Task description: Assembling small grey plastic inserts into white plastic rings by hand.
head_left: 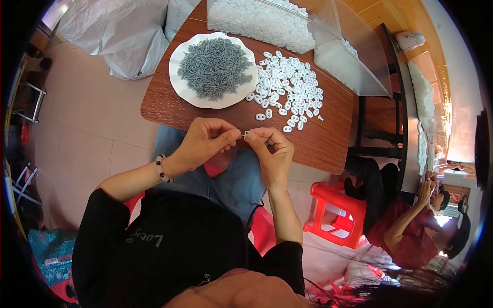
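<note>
Left hand [205,139] pinches an indistinct part [241,135] beside a white plastic oval [247,135] gripped by right hand [273,154], seemingly a joining step needing steady alignment.

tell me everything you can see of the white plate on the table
The plate is white, roughly round with a wavy rim, ceramic or plastic by its look. It lies flat, right way up, on the brown table, toward the left. A heap of small slender grey pieces covers most of its middle, leaving the rim bare. White two-holed pieces lie close along its right edge; neither the left hand nor right hand touches it.
</note>
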Motion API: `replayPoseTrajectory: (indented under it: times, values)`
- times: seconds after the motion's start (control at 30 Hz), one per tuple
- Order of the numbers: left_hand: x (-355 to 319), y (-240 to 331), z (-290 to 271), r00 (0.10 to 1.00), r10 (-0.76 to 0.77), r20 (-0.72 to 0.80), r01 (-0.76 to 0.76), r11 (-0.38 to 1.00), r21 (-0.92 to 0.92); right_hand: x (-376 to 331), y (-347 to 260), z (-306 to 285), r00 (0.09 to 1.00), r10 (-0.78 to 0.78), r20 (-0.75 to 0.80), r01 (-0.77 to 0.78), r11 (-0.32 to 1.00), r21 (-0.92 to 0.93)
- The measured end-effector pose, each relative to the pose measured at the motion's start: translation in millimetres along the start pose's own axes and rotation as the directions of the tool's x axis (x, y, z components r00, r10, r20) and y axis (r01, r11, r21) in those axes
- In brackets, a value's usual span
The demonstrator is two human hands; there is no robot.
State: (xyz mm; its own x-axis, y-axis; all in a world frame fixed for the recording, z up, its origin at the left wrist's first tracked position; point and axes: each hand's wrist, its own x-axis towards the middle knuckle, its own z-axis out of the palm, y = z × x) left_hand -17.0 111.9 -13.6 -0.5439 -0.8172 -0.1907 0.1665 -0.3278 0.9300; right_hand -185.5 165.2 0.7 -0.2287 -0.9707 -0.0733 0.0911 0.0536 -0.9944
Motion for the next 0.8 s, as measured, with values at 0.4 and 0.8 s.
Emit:
replayPoseTrajectory:
  times: [0.4, 0.8]
  values:
    - [0.1, -5.1, -0.8, 1.000, 0.011, 0.011, -0.011, 1.000, -0.004, -1.2, -1.2, 2.9, 1.000, -0.002, -0.005, 0.002, 1.000, -0.029]
    - [1.5, -8.8, -2.2, 0.996, 0.088, -0.001, -0.088, 0.994, 0.071, -1.5, -3.3, -0.9, 0.999, 0.026, 0.019, -0.025, 0.998, -0.058]
